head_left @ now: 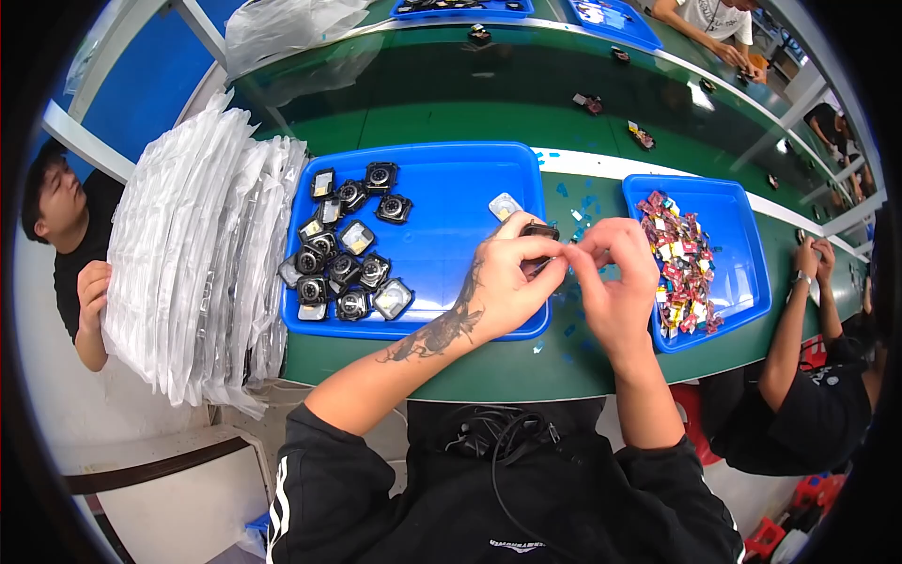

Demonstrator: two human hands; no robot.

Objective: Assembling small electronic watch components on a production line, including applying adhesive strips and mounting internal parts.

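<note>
A glossy dark-green workbench (451,374) is crossed by a long white strip (601,166), with more glossy green surface (423,99) on the far side. On the near part lie a large, shallow, rounded rectangular blue plastic tray (451,249) and, to its right and apart from it, a smaller blue plastic tray (745,268), with tiny bright-blue scraps (589,202) scattered between them. Beyond the strip, small dark assemblies with reddish and yellow parts (641,136) lie singly and well apart on the far green surface.
</note>
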